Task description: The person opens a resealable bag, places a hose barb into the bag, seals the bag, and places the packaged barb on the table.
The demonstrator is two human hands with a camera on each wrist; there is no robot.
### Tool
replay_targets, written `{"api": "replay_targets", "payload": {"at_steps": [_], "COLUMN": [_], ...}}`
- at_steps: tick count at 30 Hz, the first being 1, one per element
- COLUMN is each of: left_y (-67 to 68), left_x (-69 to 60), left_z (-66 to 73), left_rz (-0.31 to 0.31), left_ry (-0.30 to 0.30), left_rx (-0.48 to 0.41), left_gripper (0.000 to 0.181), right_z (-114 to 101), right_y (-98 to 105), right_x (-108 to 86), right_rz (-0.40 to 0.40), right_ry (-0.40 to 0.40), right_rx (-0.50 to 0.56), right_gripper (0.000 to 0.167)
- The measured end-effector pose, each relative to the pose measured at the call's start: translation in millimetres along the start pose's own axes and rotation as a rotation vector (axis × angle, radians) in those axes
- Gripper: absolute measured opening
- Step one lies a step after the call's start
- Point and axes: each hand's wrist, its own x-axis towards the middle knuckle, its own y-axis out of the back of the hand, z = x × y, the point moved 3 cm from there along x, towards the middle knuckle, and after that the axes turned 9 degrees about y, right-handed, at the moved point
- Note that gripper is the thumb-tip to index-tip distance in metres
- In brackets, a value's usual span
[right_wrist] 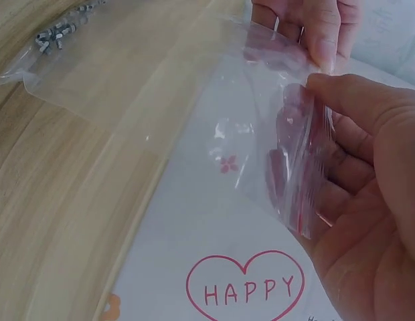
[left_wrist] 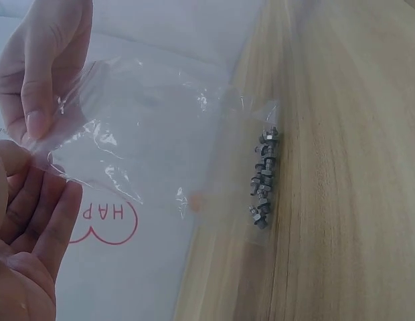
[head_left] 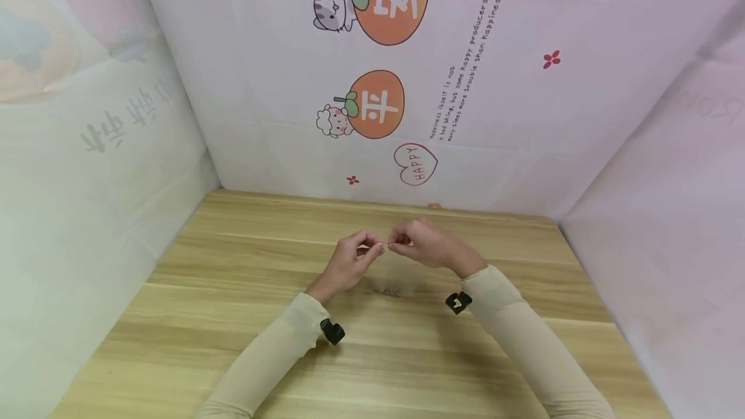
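A clear zip-lock bag (left_wrist: pixel 154 127) hangs between both hands, pinched at its top edge. Metal bolts with nuts (left_wrist: pixel 264 177) lie gathered along its bottom. My left hand (head_left: pixel 349 262) pinches one part of the bag's mouth between thumb and fingers. Close beside it, my right hand (head_left: pixel 429 246) pinches the same edge, thumb in front and fingers behind the film. A red line (right_wrist: pixel 302 207) runs along the zip strip near the right fingers in the right wrist view. From the head view the film is barely visible above the wooden table.
The wooden table (head_left: pixel 244 290) spans the space below the hands. A white printed sheet (head_left: pixel 279 115) stands upright behind it, with more white sheets at left and right. Small black devices (head_left: pixel 333 332) sit at both wrists on the beige sleeves.
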Motion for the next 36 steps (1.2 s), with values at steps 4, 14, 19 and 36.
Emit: {"api": "replay_targets", "payload": {"at_steps": [4, 14, 19, 36], "left_y": [-0.6, 0.1, 0.4, -0.6], "left_x": [0.1, 0.5, 0.2, 0.1], "left_z": [-3.1, -2.1, -1.8, -1.1], "left_rz": [0.000, 0.004, 0.009, 0.008], "left_ry": [0.006, 0.005, -0.006, 0.000], "left_rx": [-0.009, -0.004, -0.011, -0.011], "left_gripper": [0.010, 0.011, 0.012, 0.012], "right_z": [1.7, 3.4, 1.4, 7.2], "right_y": [-4.6, -1.4, 2.5, 2.5], "right_x": [1.3, 0.0, -2.2, -5.0], "right_rz": [-0.026, -0.004, -0.009, -0.007], "right_ry": [0.026, -0.007, -0.014, 0.000], "right_rx": [-0.044, 0.021, 0.027, 0.015], "right_gripper": [0.014, 0.012, 0.011, 0.010]}}
